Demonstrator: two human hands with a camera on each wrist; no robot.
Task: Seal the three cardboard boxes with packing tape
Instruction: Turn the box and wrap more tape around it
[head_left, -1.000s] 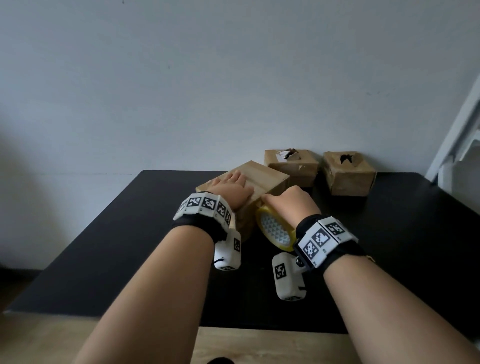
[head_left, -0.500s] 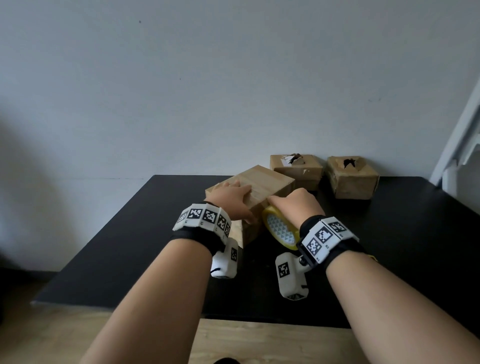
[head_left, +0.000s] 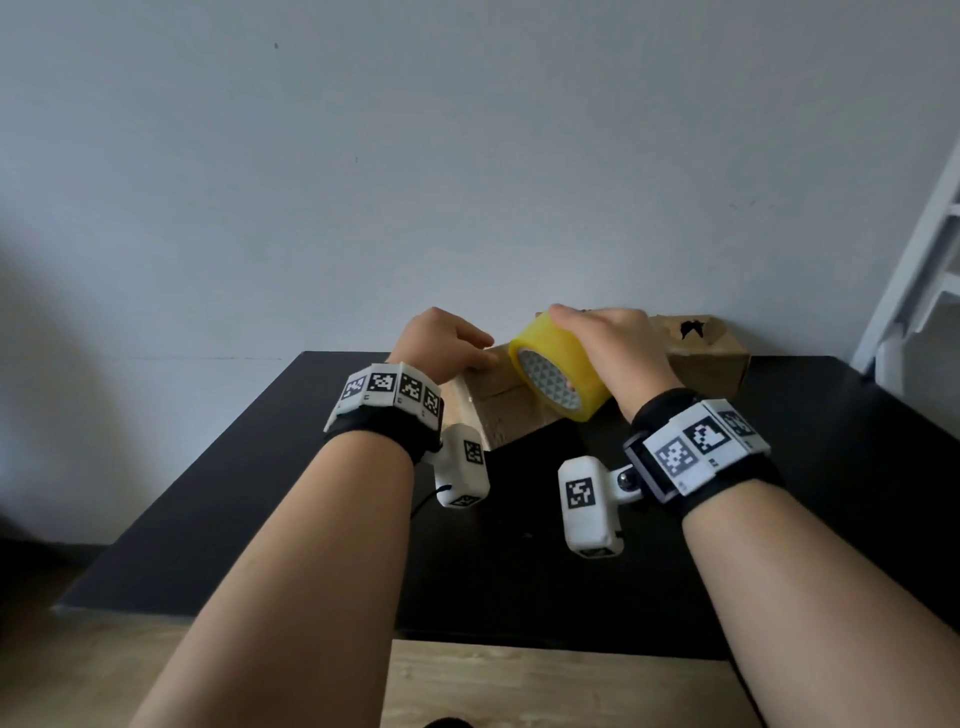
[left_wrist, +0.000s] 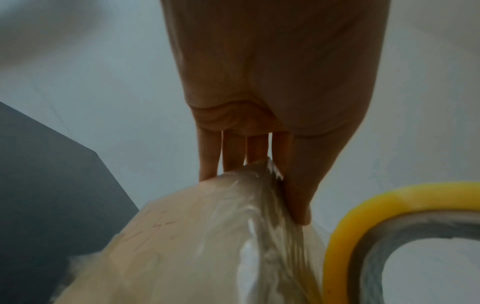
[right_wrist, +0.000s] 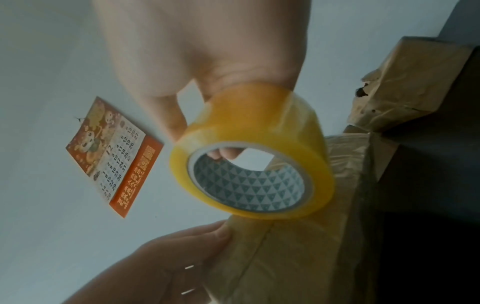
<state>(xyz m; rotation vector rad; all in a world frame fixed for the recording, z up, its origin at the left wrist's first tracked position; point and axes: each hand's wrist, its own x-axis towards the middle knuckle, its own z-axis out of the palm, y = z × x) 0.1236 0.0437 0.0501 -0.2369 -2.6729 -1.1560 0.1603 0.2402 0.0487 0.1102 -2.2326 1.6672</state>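
A cardboard box stands tipped on the black table, and my left hand grips its raised top edge. In the left wrist view the fingers reach over the far side and the thumb lies on a glossy strip of clear tape along the box. My right hand holds the yellow tape roll just above and right of that box. The roll has a finger inside its patterned core. A second box sits against the wall; the third is hidden behind my right hand.
The back box has a torn hole in its top. A small orange calendar hangs on the pale wall. A white frame stands at the right edge. A wooden surface lies in front of the table.
My right hand has lifted the tape roll from the box's near side to above its top. The box is tipped up more steeply under my left hand.
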